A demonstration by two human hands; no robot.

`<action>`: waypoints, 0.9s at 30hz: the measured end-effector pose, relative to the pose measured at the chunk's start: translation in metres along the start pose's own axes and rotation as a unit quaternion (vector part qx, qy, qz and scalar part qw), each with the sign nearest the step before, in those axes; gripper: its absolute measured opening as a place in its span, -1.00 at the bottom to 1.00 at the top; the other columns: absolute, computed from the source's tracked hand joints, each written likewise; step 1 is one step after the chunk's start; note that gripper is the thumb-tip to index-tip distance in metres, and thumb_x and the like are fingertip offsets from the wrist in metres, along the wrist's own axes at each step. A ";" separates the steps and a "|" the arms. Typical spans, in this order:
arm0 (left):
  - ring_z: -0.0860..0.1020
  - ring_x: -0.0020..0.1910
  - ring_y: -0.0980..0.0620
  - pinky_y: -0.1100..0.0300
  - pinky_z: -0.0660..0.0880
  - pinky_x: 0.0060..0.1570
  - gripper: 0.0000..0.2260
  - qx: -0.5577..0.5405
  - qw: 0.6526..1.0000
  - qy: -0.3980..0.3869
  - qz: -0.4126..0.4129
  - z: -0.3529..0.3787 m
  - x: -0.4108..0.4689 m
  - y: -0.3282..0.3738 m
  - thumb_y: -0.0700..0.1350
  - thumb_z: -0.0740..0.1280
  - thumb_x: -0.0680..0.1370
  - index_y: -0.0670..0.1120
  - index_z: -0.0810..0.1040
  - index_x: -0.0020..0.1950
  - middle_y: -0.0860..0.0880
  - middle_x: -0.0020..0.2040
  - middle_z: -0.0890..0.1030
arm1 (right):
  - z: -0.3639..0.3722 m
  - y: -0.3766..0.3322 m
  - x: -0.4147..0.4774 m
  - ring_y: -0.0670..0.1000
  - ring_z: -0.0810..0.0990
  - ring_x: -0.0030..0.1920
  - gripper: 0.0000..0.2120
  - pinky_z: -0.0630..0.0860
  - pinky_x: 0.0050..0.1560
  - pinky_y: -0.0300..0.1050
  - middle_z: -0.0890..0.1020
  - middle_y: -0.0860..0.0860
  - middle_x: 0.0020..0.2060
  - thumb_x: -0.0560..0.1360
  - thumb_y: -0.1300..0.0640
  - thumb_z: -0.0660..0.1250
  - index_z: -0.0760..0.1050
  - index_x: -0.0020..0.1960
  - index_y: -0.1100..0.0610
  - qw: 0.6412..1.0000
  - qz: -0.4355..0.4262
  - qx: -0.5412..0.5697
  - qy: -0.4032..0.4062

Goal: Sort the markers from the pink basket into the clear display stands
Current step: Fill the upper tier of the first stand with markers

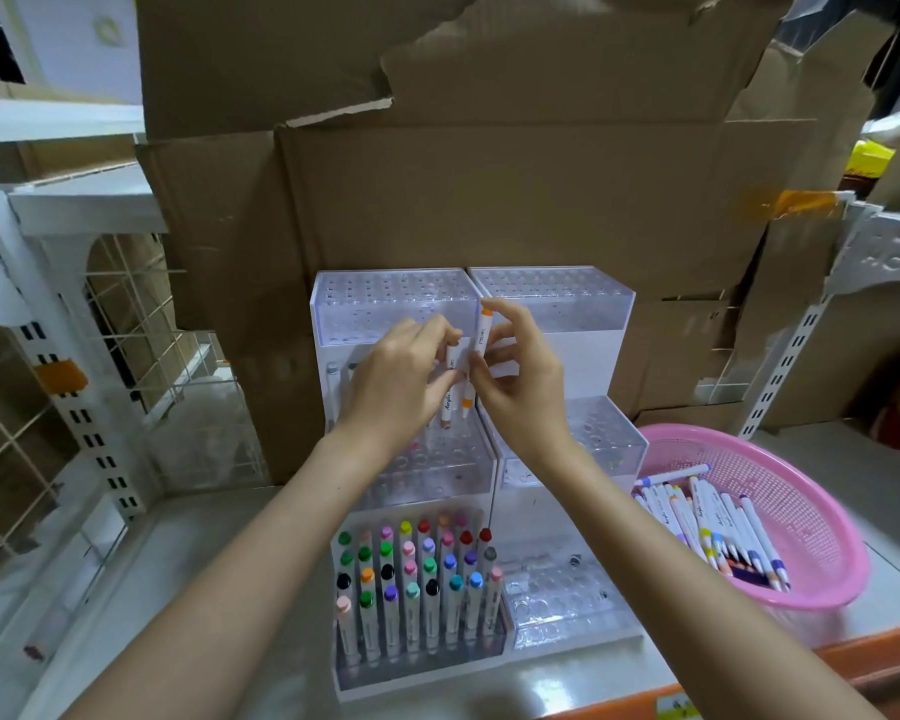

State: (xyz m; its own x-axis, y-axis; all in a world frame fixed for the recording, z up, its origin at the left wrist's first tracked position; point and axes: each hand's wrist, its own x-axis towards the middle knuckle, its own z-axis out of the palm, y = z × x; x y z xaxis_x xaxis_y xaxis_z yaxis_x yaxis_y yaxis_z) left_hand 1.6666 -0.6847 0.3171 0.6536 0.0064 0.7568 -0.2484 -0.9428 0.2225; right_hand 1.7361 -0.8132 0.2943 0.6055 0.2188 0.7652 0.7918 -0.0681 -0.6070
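Before the display stand, left hand and right hand each pinched markers; I'd have lowered them upright, one per hole.

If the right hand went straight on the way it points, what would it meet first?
Likely the left hand, which holds a marker just beside the right hand; depth is unclear.

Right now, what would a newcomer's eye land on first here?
At centre, the left hand grips a white marker and the right hand pinches an orange-capped marker before the clear display stands. Next come rows of bright-capped markers standing in the front-left tier, and the pink basket of loose markers at right.
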 end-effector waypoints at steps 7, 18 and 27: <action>0.55 -0.09 -0.05 0.13 0.50 -0.14 -0.72 0.036 0.999 -0.016 0.030 0.004 -0.004 -0.003 -0.20 0.55 0.34 -0.16 0.56 -0.04 -0.08 -0.12 0.59 | -0.003 0.001 -0.001 -0.03 0.60 -0.24 -0.59 0.60 -0.27 -0.14 0.55 0.06 -0.16 0.49 0.32 0.34 0.41 0.29 0.07 1.000 0.014 0.002 0.005; 0.56 -0.06 -0.07 0.09 0.50 -0.11 -0.70 0.078 0.996 -0.015 0.048 0.002 -0.005 -0.003 -0.17 0.56 0.32 -0.15 0.56 -0.03 -0.08 -0.09 0.60 | -0.004 -0.002 -0.001 -0.07 0.58 -0.24 -0.60 0.53 -0.28 -0.29 0.55 0.04 -0.19 0.48 0.35 0.33 0.42 0.27 0.08 1.000 0.006 0.003 0.004; 0.55 -0.04 -0.09 0.05 0.46 -0.11 -0.69 0.188 0.979 -0.021 0.078 0.000 -0.013 -0.003 -0.07 0.55 0.34 -0.14 0.59 -0.01 -0.08 -0.05 0.58 | -0.002 -0.002 -0.002 -0.05 0.57 -0.19 -0.60 0.56 -0.25 -0.24 0.54 -0.01 -0.18 0.49 0.33 0.33 0.41 0.28 0.09 1.000 0.000 -0.009 0.002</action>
State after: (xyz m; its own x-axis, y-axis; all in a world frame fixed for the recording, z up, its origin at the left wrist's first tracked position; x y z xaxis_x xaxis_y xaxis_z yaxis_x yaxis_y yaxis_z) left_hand 1.6587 -0.6814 0.3067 0.6593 -0.1529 0.7362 -0.0715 -0.9874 -0.1410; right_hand 1.7332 -0.8157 0.2950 0.6051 0.2159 0.7663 0.7935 -0.0845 -0.6027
